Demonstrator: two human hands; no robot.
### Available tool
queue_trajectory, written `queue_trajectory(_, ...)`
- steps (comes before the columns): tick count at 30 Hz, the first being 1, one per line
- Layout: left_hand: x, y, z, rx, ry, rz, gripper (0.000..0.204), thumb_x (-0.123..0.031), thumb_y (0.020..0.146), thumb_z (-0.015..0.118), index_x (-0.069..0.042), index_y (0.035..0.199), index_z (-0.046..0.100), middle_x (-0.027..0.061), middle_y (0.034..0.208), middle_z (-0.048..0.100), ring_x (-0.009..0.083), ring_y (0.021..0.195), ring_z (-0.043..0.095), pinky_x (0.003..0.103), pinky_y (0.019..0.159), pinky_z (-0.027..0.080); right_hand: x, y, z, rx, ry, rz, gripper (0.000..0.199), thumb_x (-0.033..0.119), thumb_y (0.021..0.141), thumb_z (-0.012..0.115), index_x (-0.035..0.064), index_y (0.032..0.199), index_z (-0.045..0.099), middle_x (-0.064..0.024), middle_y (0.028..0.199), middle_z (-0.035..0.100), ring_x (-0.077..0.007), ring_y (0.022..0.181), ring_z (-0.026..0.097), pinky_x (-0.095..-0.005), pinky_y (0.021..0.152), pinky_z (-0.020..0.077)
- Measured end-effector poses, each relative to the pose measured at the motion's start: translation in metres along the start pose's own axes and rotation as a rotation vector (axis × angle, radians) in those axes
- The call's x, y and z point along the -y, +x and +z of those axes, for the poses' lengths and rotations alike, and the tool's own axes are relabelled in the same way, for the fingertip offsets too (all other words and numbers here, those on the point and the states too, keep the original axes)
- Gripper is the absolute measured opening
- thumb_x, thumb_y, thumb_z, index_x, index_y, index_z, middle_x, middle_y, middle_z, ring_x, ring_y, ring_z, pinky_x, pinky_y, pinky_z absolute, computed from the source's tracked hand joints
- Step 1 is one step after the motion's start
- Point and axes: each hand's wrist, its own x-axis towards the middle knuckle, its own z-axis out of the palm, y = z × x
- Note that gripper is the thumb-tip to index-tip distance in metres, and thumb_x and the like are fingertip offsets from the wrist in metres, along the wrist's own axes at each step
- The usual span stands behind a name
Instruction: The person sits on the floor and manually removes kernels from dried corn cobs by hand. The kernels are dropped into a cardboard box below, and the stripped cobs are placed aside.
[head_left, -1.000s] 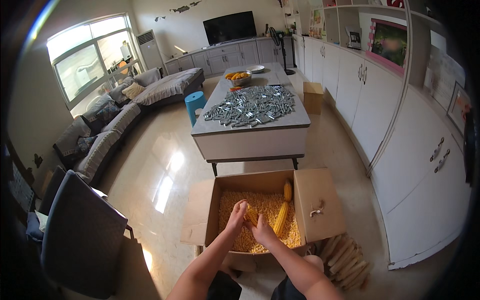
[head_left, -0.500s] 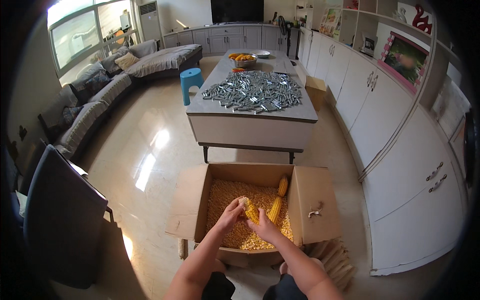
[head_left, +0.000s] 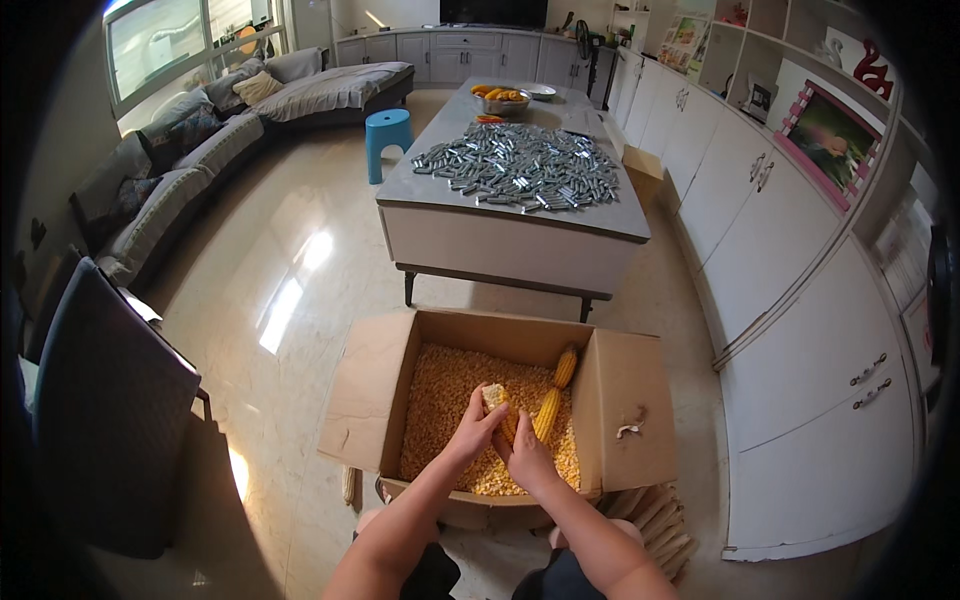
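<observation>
My left hand (head_left: pixel 474 432) and right hand (head_left: pixel 527 462) both have their fingers closed around one corn cob (head_left: pixel 499 405), held over the loose kernels (head_left: pixel 440 400) in the open cardboard box (head_left: pixel 630 410). Two more cobs (head_left: pixel 556 392) lie just right; the desk (head_left: pixel 500 235) stands beyond.

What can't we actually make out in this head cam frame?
- Corn cob in both hands: lower part hidden by left hand and right hand.
- Metal pieces on the table: too small to identify.
- Cardboard box floor: covered by loose kernels.
</observation>
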Motion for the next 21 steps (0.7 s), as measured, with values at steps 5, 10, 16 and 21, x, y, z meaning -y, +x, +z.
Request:
queue_trajectory(5, -0.001, 0.002, -0.010, 0.085, -0.015, -0.011, 0.064, -0.022, 0.089, 0.051, -0.003, 0.137, 0.013, 0.0112, 0.118, 0.044, 0.0153, 0.105, 0.044, 0.026, 0.087, 0.037, 0.003, 0.001, -0.006, 0.017, 0.094, -0.001, 0.065, 0.038, 0.085, 0.050, -0.0033, 0.127, 0.021, -0.0285, 0.112, 0.049, -0.0381, 0.102, 0.052, -0.0403, 0.082, 0.0429)
queue_trajectory(10, -0.015, -0.001, -0.015, 0.148, -0.263, -0.208, 0.064, -0.031, 0.089, 0.050, -0.004, 0.137, 0.017, 0.0125, 0.125, 0.041, 0.0197, 0.113, 0.043, 0.033, 0.091, 0.037, -0.006, 0.007, -0.005, -0.015, 0.386, -0.070, 0.060, 0.035, 0.085, 0.053, -0.0017, 0.124, 0.026, -0.0224, 0.116, 0.047, -0.0304, 0.108, 0.048, -0.0367, 0.087, 0.0395)
queue_trajectory(16, -0.009, -0.007, 0.000, 0.292, -0.155, -0.266, 0.056, -0.035, 0.085, 0.055, -0.014, 0.130, 0.030, 0.0040, 0.114, 0.047, 0.0121, 0.104, 0.046, 0.031, 0.080, 0.042, -0.013, 0.022, 0.002, -0.100, 0.936, -0.027, 0.038, 0.033, 0.094, 0.038, 0.0027, 0.118, 0.035, -0.0057, 0.103, 0.046, -0.0141, 0.094, 0.046, -0.0276, 0.082, 0.0393)
queue_trajectory(21, -0.035, -0.017, 0.008, 0.220, -0.065, -0.166, 0.050, -0.028, 0.085, 0.057, -0.011, 0.127, 0.034, 0.0003, 0.092, 0.052, 0.0078, 0.081, 0.050, 0.023, 0.065, 0.043, -0.007, 0.025, -0.018, -0.101, 0.908, -0.066, 0.040, 0.033, 0.093, 0.041, 0.0036, 0.119, 0.035, -0.0055, 0.103, 0.049, -0.0130, 0.095, 0.049, -0.0271, 0.084, 0.0394)
